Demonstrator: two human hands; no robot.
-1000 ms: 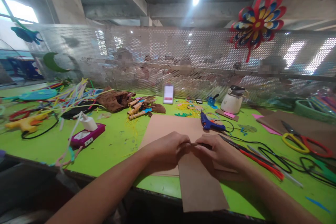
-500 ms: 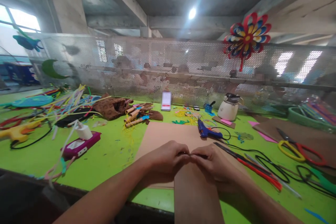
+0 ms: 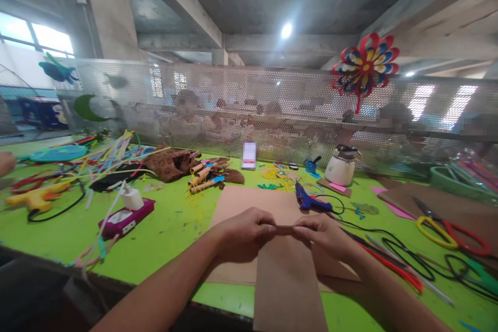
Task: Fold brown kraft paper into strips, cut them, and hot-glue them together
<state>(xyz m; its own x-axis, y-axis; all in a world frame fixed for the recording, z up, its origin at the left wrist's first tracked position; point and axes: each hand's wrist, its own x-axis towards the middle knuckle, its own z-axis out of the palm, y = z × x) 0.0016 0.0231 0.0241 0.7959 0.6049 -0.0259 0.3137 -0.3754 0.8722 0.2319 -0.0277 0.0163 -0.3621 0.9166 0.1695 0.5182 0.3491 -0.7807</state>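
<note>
The long, flat strip of brown paper or card (image 3: 288, 280) lies in front of the person, its far end raised slightly in both hands and its near part reaching past the front edge of the tabletop (image 3: 167, 244). The left hand (image 3: 251, 228) and the right hand (image 3: 321, 232) are a little apart, each with thumb and fingers closed on an end of the narrow folded or rolled edge.

Uneven pressure from the two thumbs could turn that edge crooked, and a loosened pinch could let it spring open. The overhanging part could bend or drag if the wrists pull sideways. The loose tan sheet (image 3: 249, 199) underneath might slide along with it. The blue glue gun (image 3: 309, 201), just beyond the right hand, could be knocked or its black cable (image 3: 404, 259) snagged; whether it is hot cannot be told.

The tabletop is bright green and speckled with scraps. Scissors with yellow and red handles (image 3: 436, 238) lie to the right, a magenta power strip (image 3: 128, 218) to the left. Beyond stands a perforated metal screen (image 3: 233, 80), with people blurred behind it, under concrete beams (image 3: 288, 46).
</note>
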